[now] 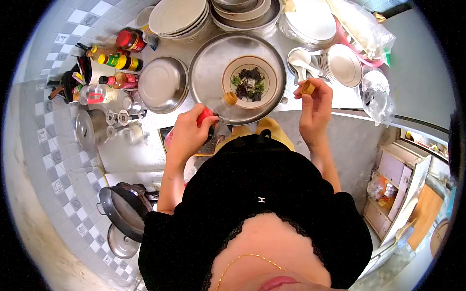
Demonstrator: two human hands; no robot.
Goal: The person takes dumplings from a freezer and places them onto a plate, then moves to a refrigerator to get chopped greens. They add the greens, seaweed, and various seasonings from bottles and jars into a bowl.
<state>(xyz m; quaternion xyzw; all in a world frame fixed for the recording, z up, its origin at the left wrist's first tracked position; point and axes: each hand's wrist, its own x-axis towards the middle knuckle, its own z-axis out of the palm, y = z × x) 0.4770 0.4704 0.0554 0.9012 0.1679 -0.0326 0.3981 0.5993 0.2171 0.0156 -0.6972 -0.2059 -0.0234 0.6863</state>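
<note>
My left hand [185, 130] is closed around a clear bottle [223, 107] with a red part and a yellow neck. The bottle is tilted, its mouth pointing toward the bowl's lower left edge. My right hand [314, 109], raised to the right of the tray, pinches a small yellow bottle cap [307, 88] between thumb and fingers. In front of me a cream bowl [271, 90] with a dark ring holds dark shreds, chopped greens and some white bits. It stands on a large round metal tray [206, 72].
Left stand several sauce bottles [121, 61], a metal basin with a plate [162, 82] and measuring spoons [119, 116]. Stacked plates [177, 17] and bowls [247, 22] line the back. White spoons [302, 60] and small dishes [342, 65] are at right; a wok [124, 208] is lower left.
</note>
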